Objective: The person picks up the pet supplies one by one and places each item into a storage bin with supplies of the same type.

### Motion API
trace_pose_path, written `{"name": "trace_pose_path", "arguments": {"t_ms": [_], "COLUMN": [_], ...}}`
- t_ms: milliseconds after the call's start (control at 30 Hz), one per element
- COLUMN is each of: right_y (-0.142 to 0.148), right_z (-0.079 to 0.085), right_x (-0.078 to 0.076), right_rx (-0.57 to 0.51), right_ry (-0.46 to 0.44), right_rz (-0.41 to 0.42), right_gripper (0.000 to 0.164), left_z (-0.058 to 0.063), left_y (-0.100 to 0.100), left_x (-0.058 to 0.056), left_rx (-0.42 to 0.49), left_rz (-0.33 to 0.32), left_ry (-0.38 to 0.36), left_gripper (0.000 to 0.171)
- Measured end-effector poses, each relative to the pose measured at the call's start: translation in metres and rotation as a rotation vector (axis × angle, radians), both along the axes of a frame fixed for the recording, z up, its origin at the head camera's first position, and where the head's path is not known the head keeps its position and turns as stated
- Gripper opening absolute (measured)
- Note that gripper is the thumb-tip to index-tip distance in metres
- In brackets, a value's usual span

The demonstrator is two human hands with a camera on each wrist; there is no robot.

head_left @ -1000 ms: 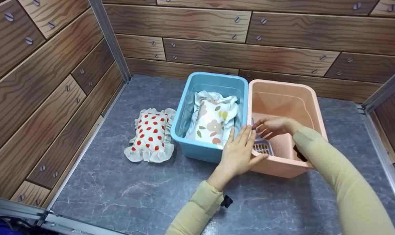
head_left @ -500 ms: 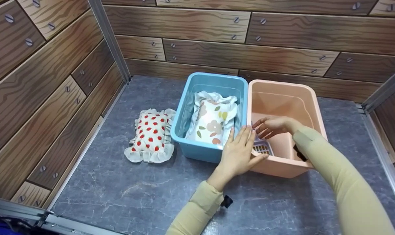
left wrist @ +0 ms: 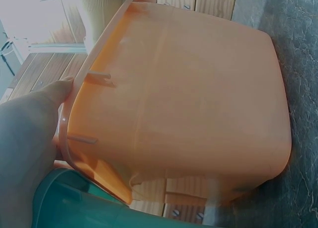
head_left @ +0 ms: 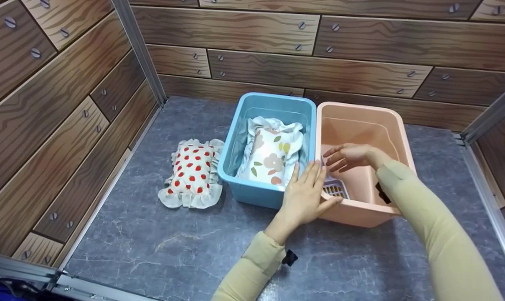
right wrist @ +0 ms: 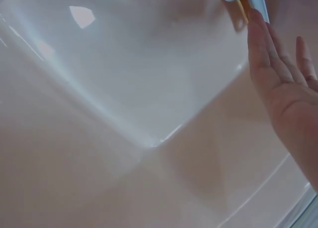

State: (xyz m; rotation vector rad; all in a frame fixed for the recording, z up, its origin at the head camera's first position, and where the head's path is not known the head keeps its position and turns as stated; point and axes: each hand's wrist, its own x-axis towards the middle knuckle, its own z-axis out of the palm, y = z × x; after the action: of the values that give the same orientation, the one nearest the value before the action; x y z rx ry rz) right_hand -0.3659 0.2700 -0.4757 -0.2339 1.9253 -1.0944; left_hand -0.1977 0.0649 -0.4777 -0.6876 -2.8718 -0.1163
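Note:
My left hand (head_left: 304, 198) lies with straight fingers over the front corner where the rims of the blue bin (head_left: 246, 188) and the peach bin (head_left: 361, 205) meet. In the left wrist view, its thumb (left wrist: 62, 89) rests at the peach rim. Inside the peach bin, my right hand (head_left: 350, 156) has its fingers extended toward the left wall, gripping nothing. Below it, in the front left corner, lies a lavender slotted scoop (head_left: 336, 189), partly hidden by my left hand. The right wrist view shows my fingertips right at a pale plastic edge (right wrist: 257, 4) of it.
A ruffled floral pillow (head_left: 273, 152) lies in the blue bin. Left of that bin, a ruffled strawberry-print pillow (head_left: 194, 171) rests on the grey marbled surface (head_left: 164, 251). Wood-patterned walls (head_left: 252, 71) enclose the back and sides.
My right hand has risen slightly and its fingers have straightened off the scoop. The left hand, bins and pillows stay where they were.

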Motion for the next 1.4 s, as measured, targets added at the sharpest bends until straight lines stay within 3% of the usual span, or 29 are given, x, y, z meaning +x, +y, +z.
{"name": "trace_pose_path", "arguments": {"t_ms": [433, 733, 967, 1233, 1400], "right_y": [0.010, 0.019, 0.020, 0.022, 0.021], "right_z": [0.015, 0.033, 0.051, 0.077, 0.093], "right_x": [-0.003, -0.005, -0.004, 0.003, 0.007], "right_rx": [-0.097, -0.210, -0.257, -0.463, -0.509], "right_ry": [0.082, 0.105, 0.145, 0.164, 0.174], "right_rz": [-0.058, -0.182, -0.228, -0.378, -0.499], "right_gripper": [0.058, 0.047, 0.054, 0.030, 0.032], "left_z": [0.002, 0.001, 0.001, 0.002, 0.003], "left_y": [0.000, 0.001, 0.002, 0.001, 0.000], "left_x": [0.001, 0.002, 0.002, 0.002, 0.001], "left_rx": [-0.034, -0.020, -0.037, -0.025, -0.017], "left_rz": [0.001, 0.001, -0.002, -0.001, 0.000], "left_ry": [-0.011, -0.006, -0.002, 0.012, 0.006], "left_gripper": [0.088, 0.087, 0.087, 0.086, 0.086]}}
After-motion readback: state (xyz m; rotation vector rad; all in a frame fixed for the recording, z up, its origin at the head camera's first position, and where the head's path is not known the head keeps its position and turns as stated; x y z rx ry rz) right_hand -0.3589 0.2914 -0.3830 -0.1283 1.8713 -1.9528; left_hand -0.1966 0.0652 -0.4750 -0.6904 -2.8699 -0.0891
